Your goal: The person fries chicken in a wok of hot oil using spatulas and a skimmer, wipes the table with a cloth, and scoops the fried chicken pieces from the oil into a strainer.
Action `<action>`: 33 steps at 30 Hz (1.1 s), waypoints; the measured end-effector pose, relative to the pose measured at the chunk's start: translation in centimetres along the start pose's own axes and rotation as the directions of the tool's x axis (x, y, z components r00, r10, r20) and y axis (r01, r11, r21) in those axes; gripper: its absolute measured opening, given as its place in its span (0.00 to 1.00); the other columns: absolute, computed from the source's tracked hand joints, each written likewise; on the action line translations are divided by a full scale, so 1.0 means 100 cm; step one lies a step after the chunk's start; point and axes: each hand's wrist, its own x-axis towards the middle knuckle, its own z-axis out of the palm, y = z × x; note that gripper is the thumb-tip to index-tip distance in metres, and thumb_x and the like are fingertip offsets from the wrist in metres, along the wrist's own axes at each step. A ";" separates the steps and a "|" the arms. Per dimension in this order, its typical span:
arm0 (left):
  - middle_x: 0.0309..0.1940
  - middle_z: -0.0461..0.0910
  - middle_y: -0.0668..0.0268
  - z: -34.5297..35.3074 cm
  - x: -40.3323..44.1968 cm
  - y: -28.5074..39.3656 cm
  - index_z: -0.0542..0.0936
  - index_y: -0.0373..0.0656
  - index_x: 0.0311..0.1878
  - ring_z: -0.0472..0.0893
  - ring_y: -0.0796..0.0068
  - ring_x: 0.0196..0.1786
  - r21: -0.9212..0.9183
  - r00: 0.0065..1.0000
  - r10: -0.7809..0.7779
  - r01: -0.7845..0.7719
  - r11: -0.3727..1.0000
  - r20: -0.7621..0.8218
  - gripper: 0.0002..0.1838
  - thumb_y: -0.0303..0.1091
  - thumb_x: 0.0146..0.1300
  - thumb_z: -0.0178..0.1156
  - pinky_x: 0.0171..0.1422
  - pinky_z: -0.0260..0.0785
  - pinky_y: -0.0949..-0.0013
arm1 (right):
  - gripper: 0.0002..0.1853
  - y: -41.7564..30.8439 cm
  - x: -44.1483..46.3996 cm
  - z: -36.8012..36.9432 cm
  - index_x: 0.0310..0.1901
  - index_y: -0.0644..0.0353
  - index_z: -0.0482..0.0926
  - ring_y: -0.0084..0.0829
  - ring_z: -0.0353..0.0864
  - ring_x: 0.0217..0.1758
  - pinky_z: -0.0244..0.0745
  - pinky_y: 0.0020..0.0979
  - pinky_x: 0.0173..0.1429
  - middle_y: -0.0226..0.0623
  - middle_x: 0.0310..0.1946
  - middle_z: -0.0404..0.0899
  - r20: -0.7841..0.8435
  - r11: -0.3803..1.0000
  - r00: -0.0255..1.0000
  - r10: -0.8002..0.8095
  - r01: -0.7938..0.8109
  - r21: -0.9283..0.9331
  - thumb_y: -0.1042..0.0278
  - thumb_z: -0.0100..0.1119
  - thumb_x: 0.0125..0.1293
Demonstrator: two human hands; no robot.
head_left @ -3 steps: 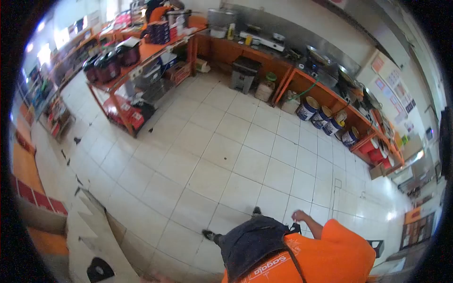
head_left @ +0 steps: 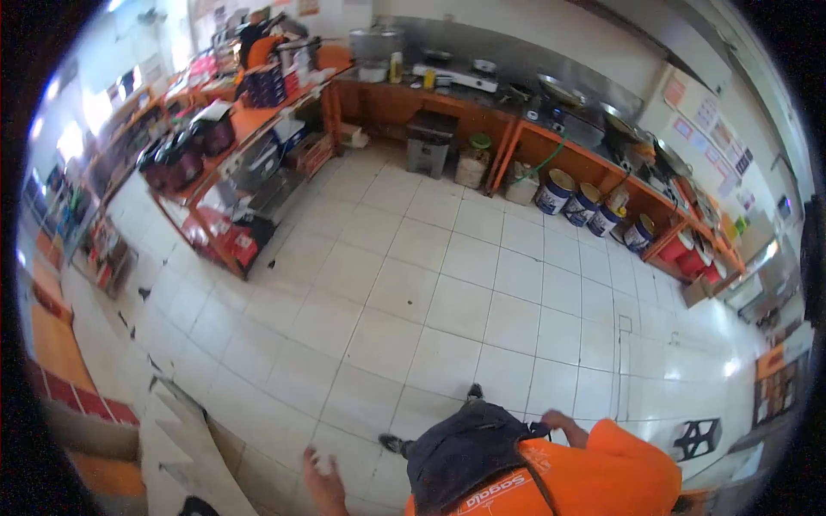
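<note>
I am wearing an orange shirt (head_left: pixel 602 477) and a dark apron (head_left: pixel 465 451). My left hand (head_left: pixel 325 482) is raised at the bottom, left of the apron and over the tiled floor. Its fingers are apart, and I see nothing held in them. My right hand (head_left: pixel 564 426) is at my side by the apron's edge, with curled fingers beside a small black piece (head_left: pixel 539 429). Whatever those fingers hold, if anything, is hidden. Below the apron my dark shoes (head_left: pixel 394 444) show on the tiles.
Ahead runs an orange counter (head_left: pixel 482 101) with a stove (head_left: pixel 456 76) and pans (head_left: pixel 564 90). Paint-type buckets (head_left: pixel 555 193) and a grey bin (head_left: pixel 428 146) stand beneath. Dark red pots (head_left: pixel 181 159) sit on a left table; a person (head_left: pixel 258 47) is behind it. A black stool (head_left: pixel 697 439) is right.
My left hand has come up into view from the bottom edge. My right hand has moved down and slightly right, closer to my apron. The camera view has shifted slightly.
</note>
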 end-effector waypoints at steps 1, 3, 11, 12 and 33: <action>0.44 0.70 0.58 0.031 0.017 0.049 0.70 0.42 0.44 0.69 0.63 0.47 0.067 0.970 0.152 -0.168 0.984 0.191 0.18 0.28 0.47 0.58 0.50 0.61 0.67 | 0.09 -0.051 -0.042 -0.027 0.24 0.59 0.77 0.25 0.76 0.17 0.66 0.26 0.14 0.30 0.19 0.77 0.111 0.871 0.937 0.330 -0.348 0.346 0.63 0.50 0.50; 0.38 0.73 0.60 0.086 0.038 0.146 0.71 0.40 0.42 0.70 0.64 0.45 -0.015 0.713 0.461 -0.535 0.845 0.529 0.18 0.29 0.45 0.60 0.48 0.61 0.68 | 0.07 -0.035 -0.057 -0.030 0.24 0.58 0.77 0.27 0.76 0.18 0.67 0.24 0.17 0.30 0.20 0.77 0.147 0.758 0.913 0.380 -0.399 0.517 0.64 0.54 0.50; 0.38 0.73 0.61 0.279 -0.106 0.487 0.73 0.39 0.36 0.72 0.66 0.42 -0.889 -0.596 0.803 0.366 0.274 0.002 0.12 0.35 0.49 0.56 0.48 0.62 0.64 | 0.07 0.089 -0.003 -0.028 0.28 0.59 0.75 0.26 0.75 0.21 0.71 0.27 0.22 0.31 0.20 0.75 -0.173 0.820 0.971 0.163 -0.036 0.571 0.66 0.53 0.49; 0.38 0.73 0.61 0.297 -0.130 0.522 0.73 0.39 0.36 0.71 0.66 0.42 -0.828 -0.621 0.774 0.496 0.263 -0.126 0.12 0.35 0.50 0.56 0.48 0.62 0.64 | 0.07 0.101 0.006 -0.037 0.29 0.59 0.75 0.26 0.75 0.21 0.72 0.27 0.23 0.31 0.20 0.75 -0.315 0.932 0.949 -0.033 0.142 0.332 0.67 0.53 0.49; 0.42 0.70 0.64 0.752 -0.185 0.895 0.72 0.40 0.40 0.66 0.70 0.48 -0.467 -0.676 0.504 0.736 0.489 -0.538 0.12 0.33 0.52 0.55 0.48 0.61 0.69 | 0.09 0.357 0.044 -0.422 0.30 0.60 0.75 0.27 0.76 0.26 0.72 0.29 0.33 0.37 0.24 0.77 -0.493 0.725 0.729 0.475 -0.006 0.689 0.64 0.53 0.52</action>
